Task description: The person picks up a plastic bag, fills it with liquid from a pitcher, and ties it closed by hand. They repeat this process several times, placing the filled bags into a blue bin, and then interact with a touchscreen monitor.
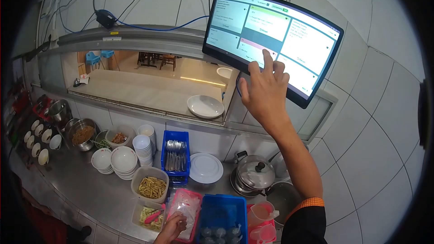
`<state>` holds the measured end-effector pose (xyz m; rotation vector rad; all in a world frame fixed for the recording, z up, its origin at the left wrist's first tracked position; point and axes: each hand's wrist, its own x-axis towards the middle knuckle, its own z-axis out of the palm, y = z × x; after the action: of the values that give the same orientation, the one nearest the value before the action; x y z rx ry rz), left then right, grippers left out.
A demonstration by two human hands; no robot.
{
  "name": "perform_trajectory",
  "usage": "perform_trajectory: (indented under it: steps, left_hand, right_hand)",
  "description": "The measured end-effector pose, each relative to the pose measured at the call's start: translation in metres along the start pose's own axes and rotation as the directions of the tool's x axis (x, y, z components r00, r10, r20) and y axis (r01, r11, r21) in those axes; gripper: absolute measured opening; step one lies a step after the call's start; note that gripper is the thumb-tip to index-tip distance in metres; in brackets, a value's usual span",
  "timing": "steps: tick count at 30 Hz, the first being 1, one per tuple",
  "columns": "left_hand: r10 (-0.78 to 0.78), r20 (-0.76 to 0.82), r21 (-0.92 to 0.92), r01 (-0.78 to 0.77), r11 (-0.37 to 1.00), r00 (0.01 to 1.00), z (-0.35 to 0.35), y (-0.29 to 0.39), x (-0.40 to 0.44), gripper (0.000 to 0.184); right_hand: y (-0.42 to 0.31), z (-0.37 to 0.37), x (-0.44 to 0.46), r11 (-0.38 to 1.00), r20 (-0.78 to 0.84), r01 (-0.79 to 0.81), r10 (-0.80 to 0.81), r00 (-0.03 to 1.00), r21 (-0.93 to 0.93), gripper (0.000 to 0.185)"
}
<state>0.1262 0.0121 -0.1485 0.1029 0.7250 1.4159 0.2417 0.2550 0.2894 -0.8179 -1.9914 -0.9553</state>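
My right hand (266, 90) is raised to a wall-mounted touchscreen (271, 40), its index finger at the lower middle of the display and the other fingers apart. Order-like cards with text fill the screen. Low in the view, my left hand (175, 227) is curled closed over the pink tray (195, 223). Clear plastic bags (185, 203) lie in that tray; whether the hand pinches one, I cannot make out. Just left of it stands a tub of pale cut vegetables (143, 217) with pink-handled tongs (154, 217).
A blue bin (224, 208), a lidded pot (255, 174) and a blue cutlery basket (175, 158) stand along the steel counter (90, 180). Stacked bowls (124, 160) sit further left. An oval plate (205, 106) rests on the pass-through ledge. Another person (40, 212) is at lower left.
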Motion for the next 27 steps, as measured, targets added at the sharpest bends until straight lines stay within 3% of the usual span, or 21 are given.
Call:
perform_trajectory:
  steps: [9, 14, 18, 20, 27]
  left_hand:
    - [-0.008, -0.045, 0.044, 0.010, 0.999, 0.999, 0.002, -0.001, 0.001, 0.013]
    - [-0.006, -0.032, 0.043, 0.007, 0.999, 0.999, 0.004, 0.002, -0.004, 0.015]
    - [0.000, -0.049, 0.051, 0.003, 0.999, 0.999, 0.006, 0.002, -0.005, 0.015]
    - [0.002, -0.060, 0.051, 0.001, 0.999, 0.998, 0.007, 0.002, -0.006, 0.016]
    - [0.011, -0.041, 0.057, -0.009, 0.998, 0.999, 0.006, 0.001, -0.006, 0.018]
  right_hand:
    - [0.009, -0.006, -0.001, 0.999, 0.005, -0.037, 0.037, 0.999, 0.002, 0.029]
    - [0.012, -0.011, 0.007, 1.000, -0.137, -0.010, 0.009, 0.991, -0.006, 0.030]
    - [0.007, -0.010, 0.003, 1.000, -0.120, -0.009, 0.012, 0.993, 0.024, 0.026]
    - [0.002, -0.013, 0.001, 0.998, 0.033, -0.051, 0.049, 0.998, 0.042, 0.023]
    - [-0.003, -0.010, 0.004, 0.996, 0.036, -0.030, 0.027, 0.999, 0.080, 0.021]
